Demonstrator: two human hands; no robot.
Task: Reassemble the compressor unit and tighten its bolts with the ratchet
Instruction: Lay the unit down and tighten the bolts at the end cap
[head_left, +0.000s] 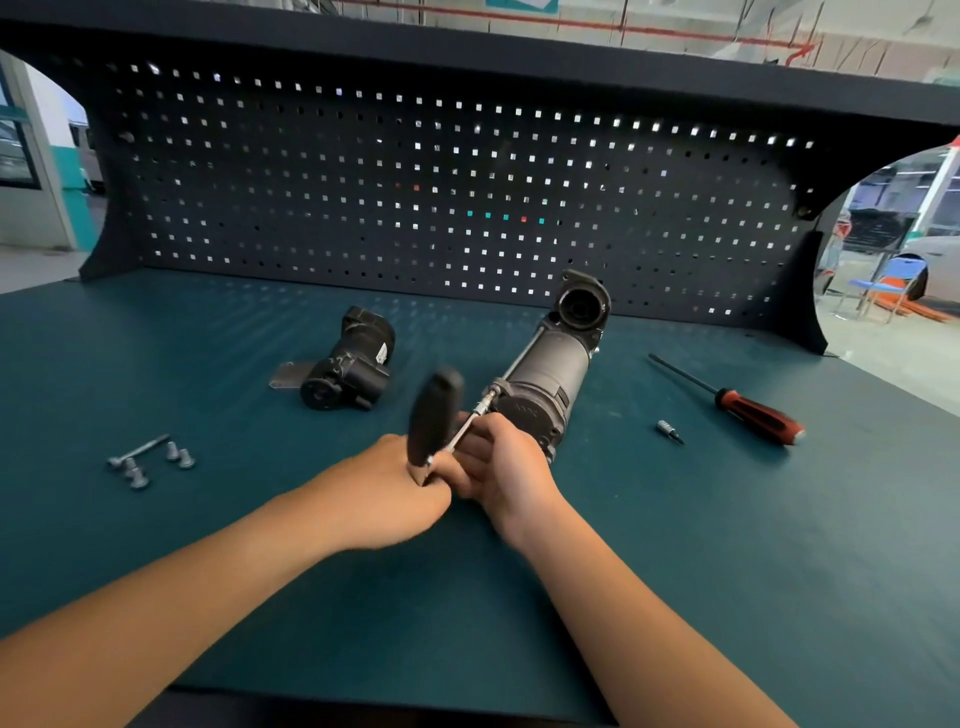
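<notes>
Teal bench (727, 545): left grip (395, 499), right grip (501, 460) clasp ratchet (434, 415) against compressor (545, 374).

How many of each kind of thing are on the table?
Compressor pieces: 2, body and black part
Tools: 3, ratchet, screwdriver, socket bit
Loose bolts: about 5, they overlap
Total: about 10

Daylight glints through the pegboard (467, 182) behind my softly lit tabletop (208, 545) as my left hand (395, 493) and ratchet (434, 415) blur.
</notes>
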